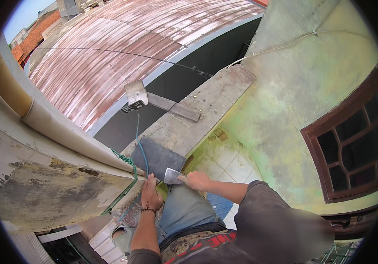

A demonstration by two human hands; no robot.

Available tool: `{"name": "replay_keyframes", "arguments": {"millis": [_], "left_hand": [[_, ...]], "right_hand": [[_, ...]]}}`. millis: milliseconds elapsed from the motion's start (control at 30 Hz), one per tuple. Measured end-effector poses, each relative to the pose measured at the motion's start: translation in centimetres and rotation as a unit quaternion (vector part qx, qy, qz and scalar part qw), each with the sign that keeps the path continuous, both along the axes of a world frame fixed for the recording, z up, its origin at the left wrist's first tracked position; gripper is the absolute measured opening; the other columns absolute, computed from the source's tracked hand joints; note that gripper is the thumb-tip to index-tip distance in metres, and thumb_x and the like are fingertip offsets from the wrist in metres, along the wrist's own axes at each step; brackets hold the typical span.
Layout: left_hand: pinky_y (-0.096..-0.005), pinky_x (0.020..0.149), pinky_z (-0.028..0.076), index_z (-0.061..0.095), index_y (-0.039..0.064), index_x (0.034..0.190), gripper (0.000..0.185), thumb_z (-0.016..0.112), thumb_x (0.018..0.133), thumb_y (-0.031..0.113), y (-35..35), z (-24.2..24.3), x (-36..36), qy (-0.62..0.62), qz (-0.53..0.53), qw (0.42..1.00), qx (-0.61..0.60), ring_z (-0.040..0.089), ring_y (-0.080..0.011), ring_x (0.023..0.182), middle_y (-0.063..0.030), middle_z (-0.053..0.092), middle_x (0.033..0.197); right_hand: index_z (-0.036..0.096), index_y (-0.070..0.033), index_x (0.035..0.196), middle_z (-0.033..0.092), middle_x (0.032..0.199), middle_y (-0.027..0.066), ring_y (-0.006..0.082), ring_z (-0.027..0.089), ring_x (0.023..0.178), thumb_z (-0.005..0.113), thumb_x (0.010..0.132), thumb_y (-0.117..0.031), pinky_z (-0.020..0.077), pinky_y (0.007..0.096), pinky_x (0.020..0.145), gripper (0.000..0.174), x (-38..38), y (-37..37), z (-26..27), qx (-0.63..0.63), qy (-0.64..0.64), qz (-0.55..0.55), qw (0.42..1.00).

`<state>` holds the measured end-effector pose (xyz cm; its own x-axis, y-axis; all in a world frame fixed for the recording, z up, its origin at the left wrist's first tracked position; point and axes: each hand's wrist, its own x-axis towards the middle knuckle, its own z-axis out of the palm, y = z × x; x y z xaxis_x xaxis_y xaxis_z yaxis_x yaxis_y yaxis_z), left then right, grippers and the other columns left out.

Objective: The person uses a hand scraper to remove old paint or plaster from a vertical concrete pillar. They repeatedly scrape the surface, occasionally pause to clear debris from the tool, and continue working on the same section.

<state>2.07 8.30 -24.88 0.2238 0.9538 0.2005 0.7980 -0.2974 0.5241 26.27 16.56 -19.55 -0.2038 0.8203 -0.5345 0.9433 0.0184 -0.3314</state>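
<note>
My right hand (197, 180) grips a metal scraper (173, 176), its broad blade over the near corner of a dark flat sheet (157, 156). That sheet lies on top of a concrete wall ledge (208, 102). My left hand (151, 194) rests, fingers extended, against the wall near the lower end of a plastic pipe (110, 153). A thin blue cord (138, 132) runs over the sheet and passes by my left fingers. Whether that hand touches the cord I cannot tell. The scraper's handle is hidden in my right fist.
A wooden board (175, 107) lies across the ledge, with a bent metal plate (136, 93) at its outer end. Green rope (127, 160) loops round the pipe. Beyond is a corrugated roof (110, 59); tiled floor (232, 165) lies far below at right, beside a framed window (344, 142).
</note>
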Motion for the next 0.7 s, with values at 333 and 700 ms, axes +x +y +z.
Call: {"name": "replay_keyframes", "arguments": {"millis": [333, 700], "left_hand": [[-0.0437, 0.116, 0.027, 0.042, 0.000, 0.130, 0.060, 0.051, 0.070, -0.002, -0.2, 0.7, 0.2, 0.002, 0.012, 1.000, -0.016, 0.037, -0.0329, 0.137, -0.0198, 0.042, 0.144], [-0.0436, 0.116, 0.027, 0.043, -0.001, 0.130, 0.062, 0.052, 0.070, 0.001, -0.3, -0.7, 0.0, 0.010, 0.004, 1.000, 0.009, 0.037, -0.0331, 0.137, -0.0200, 0.042, 0.144]], "right_hand": [[0.069, 0.004, 0.084, 0.068, 0.086, 0.0261, 0.0428, 0.067, 0.083, 0.033, 0.094, -0.066, 0.0532, 0.0502, 0.073, 0.080, 0.0, 1.9, -0.1, 0.031, 0.039, -0.130, 0.990], [0.070, 0.003, 0.087, 0.068, 0.090, 0.0259, 0.0414, 0.066, 0.090, 0.035, 0.091, -0.069, 0.0510, 0.0494, 0.078, 0.080, 0.5, 0.1, 0.9, 0.013, 0.007, -0.094, 0.995]]}}
